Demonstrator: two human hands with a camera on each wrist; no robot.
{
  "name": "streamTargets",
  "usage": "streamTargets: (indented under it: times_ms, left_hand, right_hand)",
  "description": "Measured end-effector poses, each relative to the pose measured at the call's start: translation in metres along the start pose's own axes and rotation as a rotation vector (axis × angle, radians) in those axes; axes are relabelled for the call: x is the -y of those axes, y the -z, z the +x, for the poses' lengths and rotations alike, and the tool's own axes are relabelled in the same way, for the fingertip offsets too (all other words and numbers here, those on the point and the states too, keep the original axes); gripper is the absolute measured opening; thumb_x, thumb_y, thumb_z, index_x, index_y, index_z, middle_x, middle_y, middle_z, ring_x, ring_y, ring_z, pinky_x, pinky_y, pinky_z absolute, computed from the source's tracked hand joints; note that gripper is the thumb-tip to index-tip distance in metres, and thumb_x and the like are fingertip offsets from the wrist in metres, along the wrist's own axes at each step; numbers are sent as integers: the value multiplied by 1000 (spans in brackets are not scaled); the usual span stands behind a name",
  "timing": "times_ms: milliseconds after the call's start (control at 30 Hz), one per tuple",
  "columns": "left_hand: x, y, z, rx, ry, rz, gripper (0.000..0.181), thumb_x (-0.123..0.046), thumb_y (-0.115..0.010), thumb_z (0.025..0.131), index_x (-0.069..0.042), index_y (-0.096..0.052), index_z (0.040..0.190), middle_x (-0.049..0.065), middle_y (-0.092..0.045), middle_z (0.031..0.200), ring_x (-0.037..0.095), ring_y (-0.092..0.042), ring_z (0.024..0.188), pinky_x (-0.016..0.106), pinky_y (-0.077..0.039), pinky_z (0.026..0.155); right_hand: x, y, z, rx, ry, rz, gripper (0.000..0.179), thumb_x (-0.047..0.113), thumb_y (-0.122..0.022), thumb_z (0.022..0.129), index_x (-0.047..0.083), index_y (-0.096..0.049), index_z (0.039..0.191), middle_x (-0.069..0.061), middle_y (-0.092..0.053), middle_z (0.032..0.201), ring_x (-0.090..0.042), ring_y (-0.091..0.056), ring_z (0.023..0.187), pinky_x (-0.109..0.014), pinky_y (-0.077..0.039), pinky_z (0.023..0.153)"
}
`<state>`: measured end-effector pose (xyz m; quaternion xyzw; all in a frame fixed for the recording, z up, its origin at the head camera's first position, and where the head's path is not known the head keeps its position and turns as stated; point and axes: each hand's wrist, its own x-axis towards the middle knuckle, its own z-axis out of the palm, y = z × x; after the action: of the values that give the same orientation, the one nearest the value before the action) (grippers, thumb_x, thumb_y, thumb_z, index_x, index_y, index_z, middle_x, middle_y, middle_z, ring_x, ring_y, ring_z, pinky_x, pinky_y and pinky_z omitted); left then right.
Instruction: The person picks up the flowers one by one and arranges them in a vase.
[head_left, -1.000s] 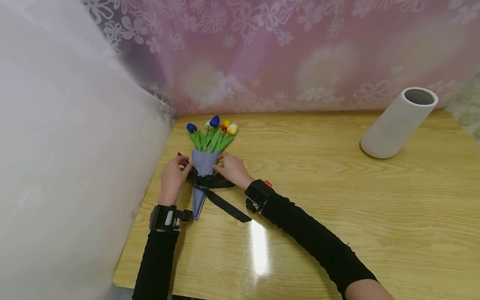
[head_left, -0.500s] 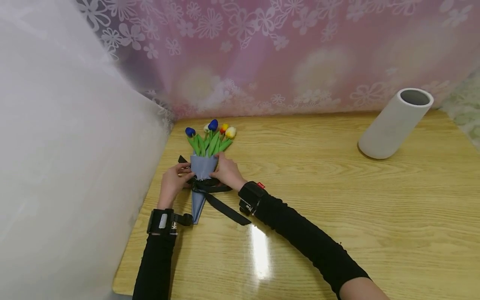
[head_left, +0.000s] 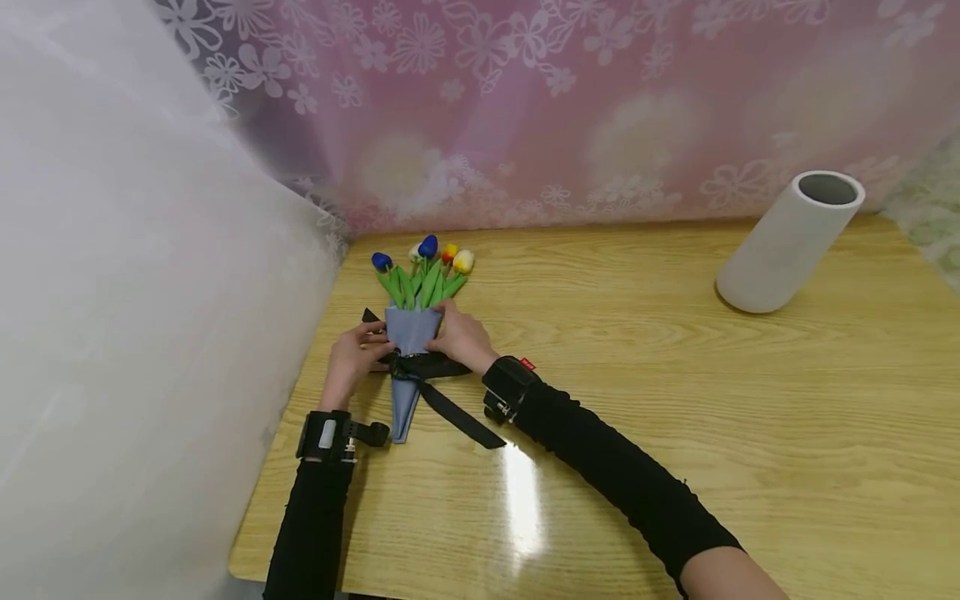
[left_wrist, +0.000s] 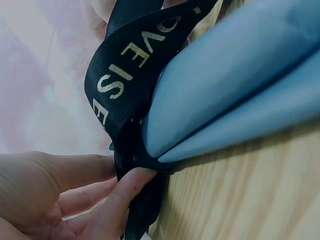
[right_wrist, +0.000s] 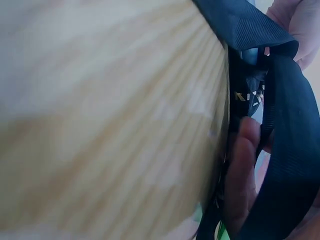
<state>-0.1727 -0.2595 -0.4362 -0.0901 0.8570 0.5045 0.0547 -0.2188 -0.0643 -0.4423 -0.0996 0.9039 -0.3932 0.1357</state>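
Pinching black, gold-lettered fabric ribbon (left_wrist: pixel 132 102) in left grip (head_left: pixel 350 360); cannot tell hold of right grip (head_left: pixel 462 337). Tug evenly, sparing blue-grey conical wrap (head_left: pixel 413 332).

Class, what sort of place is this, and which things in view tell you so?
Probably an indoor room, perhaps a home or small craft space: a wood-grain table, a wrapped bouquet with black ribbon, and a floral drape behind.

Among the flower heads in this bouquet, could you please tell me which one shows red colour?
The red-and-yellow flower, between the higher blue flower and the white-and-yellow flower; no other head shows clear red.
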Motion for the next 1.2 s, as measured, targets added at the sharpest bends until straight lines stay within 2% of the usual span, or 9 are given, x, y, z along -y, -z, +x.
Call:
streamTargets:
  times_ms: [267, 467, 633, 833, 1200]
  left_hand:
    - [-9, -14, 0, 39, -15, -25, 50, -2, -65, 98, 3, -50, 146, 31, -59, 129, 41, -67, 106, 35, -62, 73]
    - [-16, -29, 0, 44, -19, -36, 50, -1, -66, 97, 3, -51, 145, 31, -60, 127, 36, -70, 98, 33, -62, 69]
    - [-22, -44, -2, 45, -46, -25, 50, 0, -67, 97, 3, -52, 144, 31, -62, 124, 33, -71, 90, 34, -62, 68]
    - [-31, -62, -4, 54, -79, -35, 50, 1, -68, 96, 4, -52, 143, 31, -62, 121, 39, -70, 94, 35, -62, 68]
    - [-54, -98, 3, 129, -155, 20, 48, 0, -68, 96, 5, -51, 141, 26, -62, 115, 38, -70, 91, 35, -62, 66]
  right_hand:
    - [-12, 15, -5, 15, -14, -28, 71, 24, -82, 88, 10, -44, 147, -3, -73, 85, -13, -64, 55, -24, -43, 55]
    - [-22, 29, -13, 27, -8, -39, 72, 24, -82, 88, 9, -44, 147, -4, -74, 88, -13, -66, 55, -26, -45, 56]
    - [-31, 41, -20, 24, -11, -36, 70, 23, -81, 89, 7, -44, 146, -5, -75, 91, -14, -66, 55, -25, -46, 55]
    - [-43, 56, -28, 24, -20, -43, 70, 22, -81, 89, 6, -44, 146, -6, -76, 92, -13, -66, 54, -25, -46, 54]
    - [-70, 89, -43, 14, -38, -38, 70, 19, -80, 90, 2, -42, 146, -11, -75, 96, -14, -66, 55, -26, -50, 56]
